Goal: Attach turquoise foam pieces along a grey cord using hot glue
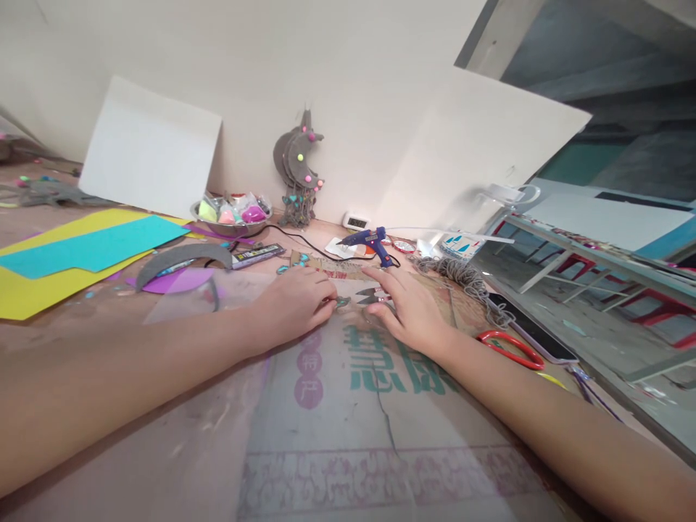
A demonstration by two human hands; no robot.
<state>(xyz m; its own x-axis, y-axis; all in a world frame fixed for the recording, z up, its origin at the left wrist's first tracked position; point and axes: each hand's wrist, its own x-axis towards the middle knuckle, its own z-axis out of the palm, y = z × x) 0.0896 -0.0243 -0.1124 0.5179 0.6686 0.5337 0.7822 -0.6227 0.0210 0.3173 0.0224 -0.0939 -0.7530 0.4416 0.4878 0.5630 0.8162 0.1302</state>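
My left hand (296,304) is closed, its thumb and fingertips pinching a small teal piece (341,301) with a dark edge; its exact shape is too small to tell. Facing it, my right hand (407,304) is curled around small thread snips (370,296), whose dark blades are apart and point left at the teal piece. Below both hands lies a clear plastic sheet over a printed sack (326,442) with green and purple lettering. A loose grey thread (387,417) runs down across it.
Beyond my hands lie a blue glue gun (367,238), a small clock (357,220) and a metal bowl (233,226) of coloured clay packs. Grey yarn (457,279), red-handled scissors (511,349) and a phone (536,333) sit right. Coloured sheets (98,246) lie left; a moon ornament (299,159) hangs behind.
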